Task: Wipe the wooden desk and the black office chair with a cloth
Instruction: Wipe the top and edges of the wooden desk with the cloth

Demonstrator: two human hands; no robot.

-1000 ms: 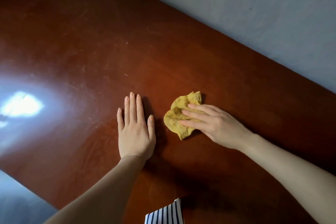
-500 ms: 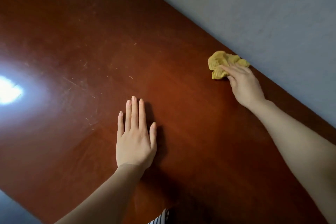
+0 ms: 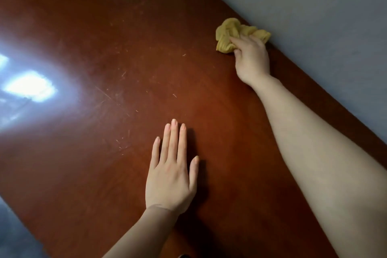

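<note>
- Near left corner: a strip of grey floor (image 3: 12, 232) showing past the desk's edge.
- Use the left hand (image 3: 170, 176) as a brace. Lying flat on the desk (image 3: 94, 27), fingers straight and close together, holding nothing, well apart from the cloth.
- Mind that brace, though: covers a patch of wood that also needs wiping. Lift or shift it when a stroke comes near.
- Middle of the top: fine pale scratches (image 3: 123, 73) and specks. Press evenly across them, and expect loose bits to lift but marks in the finish to remain.
- Left side: bright glare (image 3: 31, 88) on the polish. Handy for judging streaks, but hides whatever dust lies under it.
- Far right: right hand (image 3: 252, 58) clamped on the bunched yellow cloth (image 3: 227, 33), fingers curled into its folds. Cloth resting on the wood right at the far edge.
- Probably mid-stroke on the desk half of the job. Spread the wad flatter for more contact, run it along the far edge, then draw back toward the near side in overlapping passes.
- Beyond: grey wall (image 3: 314, 6) hard against that edge or just behind it; cannot tell whether any gap. Watch the knuckles there, and push a fold of cloth into the seam.
- No chair in view; cannot tell whether wiped.
</note>
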